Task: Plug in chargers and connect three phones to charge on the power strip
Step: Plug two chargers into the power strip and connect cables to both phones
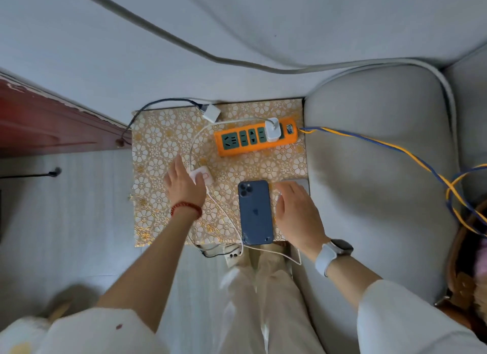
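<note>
The left hand (184, 185) lies flat and open, fingers spread, on top of a small white charger (201, 176). It touches the charger but has not closed around it. A white cable (195, 142) runs from this charger up and round toward the orange power strip (254, 137), which sits at about one o'clock from the hand.

The right hand (297, 211) is open too. It rests palm down on a grey phone (300, 182) that it mostly hides; only a corner peeks out at twelve o'clock from the hand. I cannot tell if the fingers hold it or just press on it. Just beside this hand, at nine o'clock, a blue phone (255, 212) lies face down. A cable seems to reach its bottom end.

All of this sits on a small table with a flower cloth (155, 148). One white plug (272, 129) is already in the power strip, near its right end. Another white charger (211, 113) with a dark cable lies loose at eleven o'clock from the strip. A third phone may be at the table's near edge, but it is too hidden to tell.

So one charger is in. I think the step now is picking up the second charger. Next, the left hand needs to close on it, turn its prongs down, and push it into an empty socket.
</note>
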Tool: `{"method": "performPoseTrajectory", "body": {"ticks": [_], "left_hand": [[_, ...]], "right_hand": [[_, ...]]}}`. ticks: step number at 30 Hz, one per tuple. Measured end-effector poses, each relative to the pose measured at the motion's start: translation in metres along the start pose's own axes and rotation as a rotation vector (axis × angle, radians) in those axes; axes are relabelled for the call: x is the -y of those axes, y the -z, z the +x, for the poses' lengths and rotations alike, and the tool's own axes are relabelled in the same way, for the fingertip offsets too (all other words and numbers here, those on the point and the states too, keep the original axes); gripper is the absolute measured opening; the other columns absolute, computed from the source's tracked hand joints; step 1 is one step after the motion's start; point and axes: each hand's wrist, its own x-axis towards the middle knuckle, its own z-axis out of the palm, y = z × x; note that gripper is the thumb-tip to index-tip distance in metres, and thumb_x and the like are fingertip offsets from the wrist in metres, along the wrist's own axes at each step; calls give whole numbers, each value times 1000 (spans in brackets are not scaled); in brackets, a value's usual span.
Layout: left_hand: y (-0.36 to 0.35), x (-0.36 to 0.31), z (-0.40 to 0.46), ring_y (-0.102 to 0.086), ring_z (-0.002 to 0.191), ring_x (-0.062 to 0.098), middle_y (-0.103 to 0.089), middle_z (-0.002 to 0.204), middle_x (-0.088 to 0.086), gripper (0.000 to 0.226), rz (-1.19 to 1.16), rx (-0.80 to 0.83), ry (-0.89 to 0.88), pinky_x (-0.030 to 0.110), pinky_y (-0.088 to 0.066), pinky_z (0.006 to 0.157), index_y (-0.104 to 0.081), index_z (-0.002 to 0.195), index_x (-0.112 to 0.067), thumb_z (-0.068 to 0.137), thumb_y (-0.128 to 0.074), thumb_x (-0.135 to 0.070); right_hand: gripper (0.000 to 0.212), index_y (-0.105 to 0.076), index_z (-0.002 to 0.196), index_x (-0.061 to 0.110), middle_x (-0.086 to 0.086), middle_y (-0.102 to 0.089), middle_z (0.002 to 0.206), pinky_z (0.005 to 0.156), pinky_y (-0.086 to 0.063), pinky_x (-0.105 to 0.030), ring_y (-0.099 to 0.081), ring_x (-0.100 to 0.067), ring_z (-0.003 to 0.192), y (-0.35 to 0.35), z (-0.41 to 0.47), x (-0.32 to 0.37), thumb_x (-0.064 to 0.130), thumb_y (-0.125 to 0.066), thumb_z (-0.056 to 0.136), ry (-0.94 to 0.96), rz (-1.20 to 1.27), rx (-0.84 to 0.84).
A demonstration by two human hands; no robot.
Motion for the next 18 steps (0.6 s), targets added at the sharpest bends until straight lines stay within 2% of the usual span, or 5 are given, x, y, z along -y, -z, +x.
{"method": "performPoseTrajectory", "body": {"ticks": [3, 8, 11, 15, 18], "left_hand": [[10, 5, 37, -13, 139, 32, -32, 147, 9, 60, 8, 172, -57, 54, -21, 110, -22, 141, -20, 89, -48, -32], [25, 0, 55, -53, 110, 24, -64, 112, 6, 17, -32, 160, -225, 47, -40, 99, -62, 99, -15, 84, -58, -21], [50, 1, 47, -62, 79, 16, -69, 92, 8, 6, -101, 190, -250, 31, -49, 78, -58, 92, -13, 87, -55, -16], [92, 3, 18, -67, 57, 15, -64, 74, -1, 9, -226, 297, -292, 32, -56, 56, -55, 82, -19, 85, -57, -11], [107, -1, -18, -69, 55, 18, -65, 75, 3, 16, -415, 506, -199, 30, -59, 51, -59, 76, -21, 83, -60, -7]], "right_hand": [[33, -50, 123, 8, -10, -57, 122, 94, -45, -35, -52, -26, 113, -3, 17, 12, 7, -38, 92, 28, 27, -12], [32, -52, 120, 3, -15, -58, 117, 92, -49, -36, -54, -28, 109, 1, 28, 34, 1, -40, 91, 94, 110, -64], [30, -56, 113, -1, -21, -58, 111, 86, -52, -44, -55, -34, 105, 11, 33, 52, -4, -43, 87, 191, 129, -223], [33, -58, 112, 2, -20, -57, 117, 91, -44, -45, -53, -36, 109, 26, 45, 85, 2, -42, 83, 322, 60, -424], [29, -62, 106, 7, -13, -64, 110, 97, -39, -46, -57, -28, 104, 31, 45, 102, 12, -41, 86, 499, -108, -301]]}}
